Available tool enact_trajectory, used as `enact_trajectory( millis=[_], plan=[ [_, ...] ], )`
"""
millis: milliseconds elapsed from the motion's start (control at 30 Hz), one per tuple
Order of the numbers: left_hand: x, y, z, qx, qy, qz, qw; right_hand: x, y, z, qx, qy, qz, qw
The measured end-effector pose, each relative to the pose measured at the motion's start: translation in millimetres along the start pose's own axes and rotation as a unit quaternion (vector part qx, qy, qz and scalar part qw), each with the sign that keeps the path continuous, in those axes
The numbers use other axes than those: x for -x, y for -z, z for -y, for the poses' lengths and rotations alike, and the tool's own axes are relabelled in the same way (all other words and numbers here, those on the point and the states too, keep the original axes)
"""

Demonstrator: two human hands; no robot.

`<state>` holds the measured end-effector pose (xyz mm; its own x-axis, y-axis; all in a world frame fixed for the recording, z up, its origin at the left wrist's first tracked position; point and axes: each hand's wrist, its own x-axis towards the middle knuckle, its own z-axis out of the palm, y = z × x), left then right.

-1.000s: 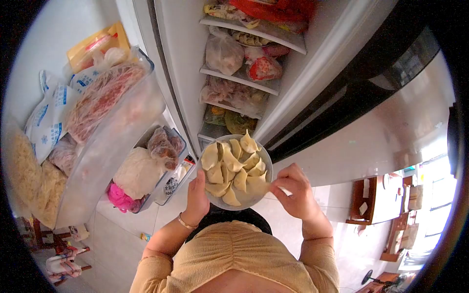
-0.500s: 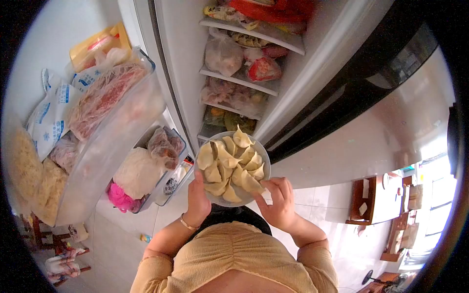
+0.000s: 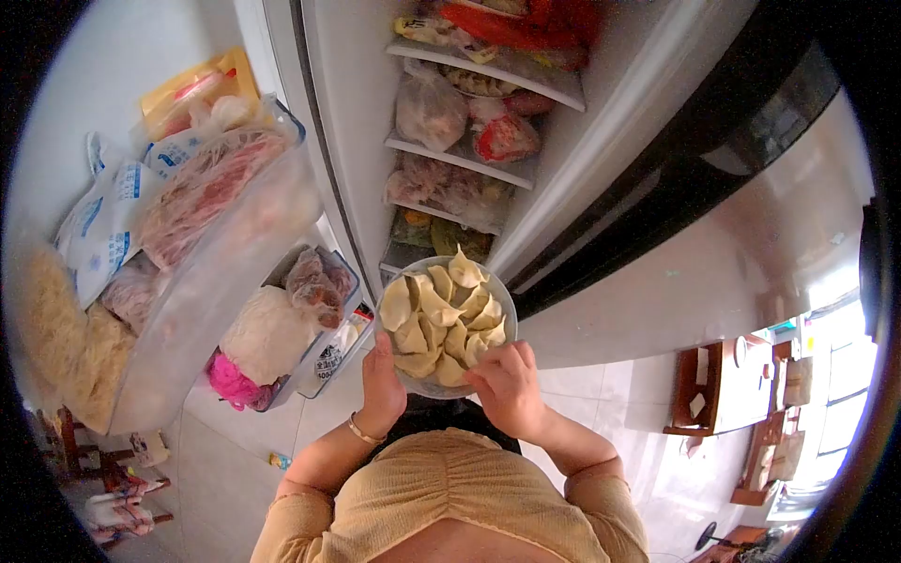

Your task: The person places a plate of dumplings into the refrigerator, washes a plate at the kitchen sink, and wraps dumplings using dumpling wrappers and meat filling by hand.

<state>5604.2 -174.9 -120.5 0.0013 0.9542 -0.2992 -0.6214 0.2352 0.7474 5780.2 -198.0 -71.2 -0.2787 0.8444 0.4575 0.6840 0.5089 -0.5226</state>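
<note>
A round plate (image 3: 508,314) piled with pale, uncooked dumplings (image 3: 436,305) is held in front of my body, below the open freezer shelves. My left hand (image 3: 383,387) grips the plate's left rim, its thumb along the side and its other fingers hidden beneath. Over the lower right edge of the plate, my right hand (image 3: 510,387) has its fingers curled and pinched together on a dumpling (image 3: 475,351), which they partly cover.
Freezer shelves (image 3: 460,161) ahead hold bagged food and another dish of dumplings (image 3: 481,82). At left, the open door's bins (image 3: 211,310) carry wrapped meat, ice packs and bags. The other door (image 3: 694,253) spans the right. Wooden furniture (image 3: 694,385) stands beyond it.
My right hand has moved left and inward from the plate's right rim, its fingers closing over a dumpling at the lower right. My left hand and the plate have barely moved.
</note>
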Motion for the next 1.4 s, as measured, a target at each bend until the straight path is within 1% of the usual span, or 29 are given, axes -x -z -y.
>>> enact_trajectory(
  millis=[67,167,267,367,400,533,600,700,733,800,833,867,967,1067,1167,1267,1333,1367,1400],
  plan=[
    [-1.3,5.6,2.3,-0.014,-0.001,0.011,1.0,-2.6,3.6,-0.6,0.027,0.026,-0.002,0.999],
    [-1.8,10.2,5.8,-0.027,-0.012,0.003,1.0,-6.1,11.8,-3.1,-0.004,0.057,0.06,0.997],
    [-2.4,15.6,5.4,-0.038,0.015,0.051,0.998,-12.0,26.2,-11.2,-0.037,-0.021,-0.006,0.999],
    [-0.8,16.5,1.9,-0.038,0.033,0.072,0.996,-26.5,33.0,-30.5,0.046,-0.041,-0.008,0.998],
    [-0.1,15.9,1.7,-0.04,0.034,0.071,0.996,-30.0,29.8,-34.4,0.065,-0.019,-0.005,0.998],
    [1.4,17.6,6.7,-0.036,0.03,0.05,0.998,-32.9,17.0,-32.8,0.116,-0.013,0.009,0.993],
    [4.1,10.0,5.1,-0.036,0.022,0.017,0.999,-30.3,15.8,-30.0,0.102,-0.016,0.001,0.995],
    [8.5,13.5,-0.7,-0.18,-0.006,0.046,0.983,-21.9,13.6,-33.2,0.099,0.002,-0.014,0.995],
    [6.0,22.1,10.2,-0.163,0.021,0.021,0.986,-15.5,11.7,-35.2,0.098,0.008,-0.017,0.995],
    [13.9,29.6,17.2,-0.161,0.059,0.047,0.984,-6.4,10.9,-37.9,0.074,0.038,-0.039,0.996],
    [18.0,28.7,15.4,-0.16,0.079,0.059,0.982,-2.0,9.4,-38.2,0.07,0.034,-0.044,0.996],
    [21.7,23.6,17.0,-0.124,0.083,0.05,0.988,2.9,6.8,-38.9,0.065,0.029,-0.048,0.996],
    [24.5,23.9,18.8,-0.102,0.13,0.046,0.985,13.8,-0.7,-44.8,0.041,0.026,-0.083,0.995],
    [23.6,24.9,16.0,-0.241,0.066,0.089,0.964,18.8,-3.2,-47.7,0.029,0.019,-0.102,0.994],
    [23.2,26.6,19.7,-0.202,0.101,0.092,0.97,25.1,-3.4,-50.6,0.03,0.017,-0.115,0.993],
    [17.0,31.0,20.1,-0.277,0.091,0.101,0.951,25.4,-0.7,-53.2,0.031,-0.003,-0.123,0.992],
    [17.3,31.6,29.2,-0.199,0.098,0.084,0.972,24.0,1.0,-53.0,0.024,-0.018,-0.14,0.99],
    [19.0,31.3,31.9,-0.16,0.1,0.074,0.979,24.6,4.5,-52.7,0.009,-0.029,-0.117,0.993],
    [21.5,25.9,26.7,-0.174,0.094,0.078,0.977,24.9,8.9,-52.6,-0.008,-0.039,-0.094,0.995]
  ],
)
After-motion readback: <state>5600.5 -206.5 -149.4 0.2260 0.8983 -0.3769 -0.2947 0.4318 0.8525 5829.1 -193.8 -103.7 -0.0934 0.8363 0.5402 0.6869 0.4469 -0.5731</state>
